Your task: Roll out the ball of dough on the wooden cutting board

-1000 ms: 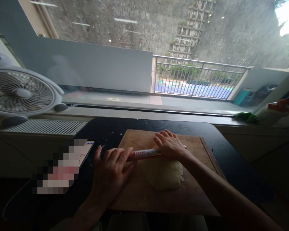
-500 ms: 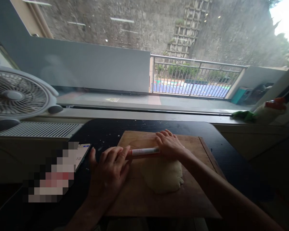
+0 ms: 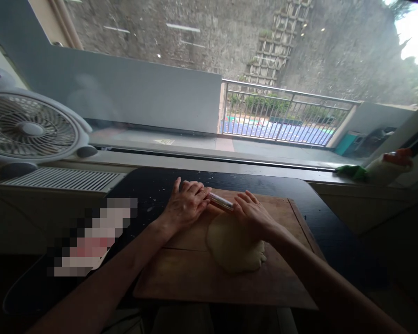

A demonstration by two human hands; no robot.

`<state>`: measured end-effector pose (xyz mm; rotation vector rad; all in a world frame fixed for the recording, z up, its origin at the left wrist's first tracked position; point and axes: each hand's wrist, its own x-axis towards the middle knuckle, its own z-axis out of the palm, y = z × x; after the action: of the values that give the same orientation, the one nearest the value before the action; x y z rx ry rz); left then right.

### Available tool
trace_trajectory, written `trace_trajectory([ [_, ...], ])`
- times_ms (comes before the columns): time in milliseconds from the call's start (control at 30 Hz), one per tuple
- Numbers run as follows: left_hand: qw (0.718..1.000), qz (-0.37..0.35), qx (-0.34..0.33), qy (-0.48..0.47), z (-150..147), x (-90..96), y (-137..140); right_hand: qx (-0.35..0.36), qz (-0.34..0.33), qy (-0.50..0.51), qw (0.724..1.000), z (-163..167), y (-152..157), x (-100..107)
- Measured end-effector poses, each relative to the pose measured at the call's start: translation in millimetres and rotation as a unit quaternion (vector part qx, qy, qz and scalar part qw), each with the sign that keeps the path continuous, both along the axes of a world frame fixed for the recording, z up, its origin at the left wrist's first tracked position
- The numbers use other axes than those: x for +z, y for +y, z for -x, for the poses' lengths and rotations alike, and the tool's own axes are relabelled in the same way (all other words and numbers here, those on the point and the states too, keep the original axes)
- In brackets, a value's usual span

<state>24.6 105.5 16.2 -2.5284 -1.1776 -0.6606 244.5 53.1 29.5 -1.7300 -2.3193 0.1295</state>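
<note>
A rolling pin (image 3: 221, 201) with a pale label lies across the upper part of a flattened sheet of dough (image 3: 231, 248). My left hand (image 3: 185, 203) grips its left end, thumb side toward the middle. Over the other end is my right hand (image 3: 253, 214), fingers curled on the pin and palm above the dough. The dough is roundish, with a cracked edge at its lower right. Beneath it is a wooden board (image 3: 181, 278) on a dark table. The pin's two ends are hidden under my hands.
The dark table (image 3: 149, 185) has white specks near its far edge. A blurred-out phone (image 3: 97, 236) lies at the left. A white fan (image 3: 31, 130) stands by the window, and a green cloth (image 3: 351, 172) with a bottle (image 3: 386, 167) sits on the sill at right.
My left hand has moved forward and right, swinging the pin's left end away from me, so the pin now slants. My right hand stays near the same spot. The view has shifted slightly.
</note>
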Motion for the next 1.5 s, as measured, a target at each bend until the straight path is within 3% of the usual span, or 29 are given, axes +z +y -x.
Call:
trace_trajectory([
  [67,1.0,0.01,-0.016,-0.002,-5,1.1,2,0.027,-0.014,0.005,1.0,-1,-10,1],
  [233,0.998,0.046,-0.028,-0.009,-14,1.6,8,-0.078,0.019,-0.044,0.996,-17,19,3],
  [300,0.999,0.039,-0.027,-0.009,-15,1.5,7,-0.075,0.02,-0.063,0.995,-20,24,2],
  [467,0.999,0.015,-0.048,-0.004,-14,4.1,-8,-0.017,-0.006,-0.009,1.0,-7,-15,-3],
  [567,0.998,0.019,-0.055,-0.008,-18,6.1,-18,0.022,-0.021,-0.005,1.0,-7,-18,-3],
  [733,0.999,0.007,-0.045,-0.021,-24,7.9,-28,-0.035,0.012,-0.038,0.999,-20,9,-4],
  [833,0.999,-0.012,-0.043,-0.016,-23,9.4,-37,-0.062,0.009,0.001,0.998,-14,-14,-6],
  [967,0.999,-0.024,-0.043,0.004,-18,10.2,-52,-0.072,0.011,0.061,0.995,-4,-45,-7],
  [1200,0.997,-0.072,-0.015,0.017,-5,12.8,-55,-0.126,0.088,0.133,0.979,-18,20,-4],
  [1400,0.993,-0.106,0.043,0.018,36,15.4,-56,-0.085,0.03,0.103,0.991,-11,-28,-8],
  [1500,0.993,-0.103,0.058,0.02,47,16.1,-55,-0.1,0.037,0.106,0.989,-12,-19,-7],
])
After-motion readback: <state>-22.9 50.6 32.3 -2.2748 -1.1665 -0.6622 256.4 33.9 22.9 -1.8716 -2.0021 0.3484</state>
